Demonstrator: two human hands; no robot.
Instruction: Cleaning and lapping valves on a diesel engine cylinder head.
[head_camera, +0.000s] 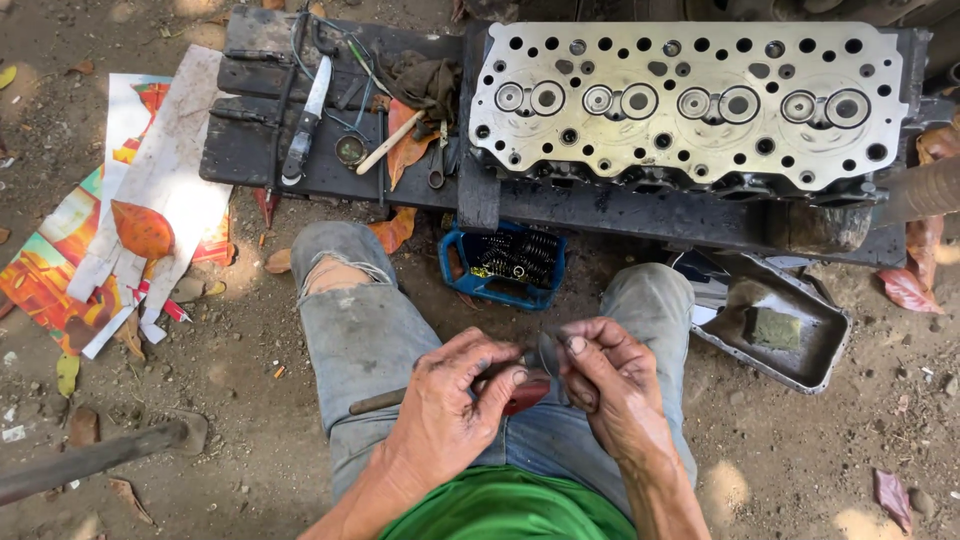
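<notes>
My left hand (455, 400) and my right hand (605, 385) meet over my lap, between my knees in torn grey jeans. Together they grip a small engine valve (545, 352): its round grey head shows between the fingertips and its dark stem (375, 403) sticks out to the left under my left hand. A small red piece (525, 396) sits under the fingers of both hands. A metal cylinder head (690, 100) lies face up on a dark board (620, 210) in front of me.
A blue tray of springs (505, 265) sits between my knees. A grey metal pan (790, 330) lies right. A knife (305, 120), a stick, pliers and a rag rest on the board's left. Torn printed paper (150, 190) covers dirt at left. A bar (90, 460) lies bottom left.
</notes>
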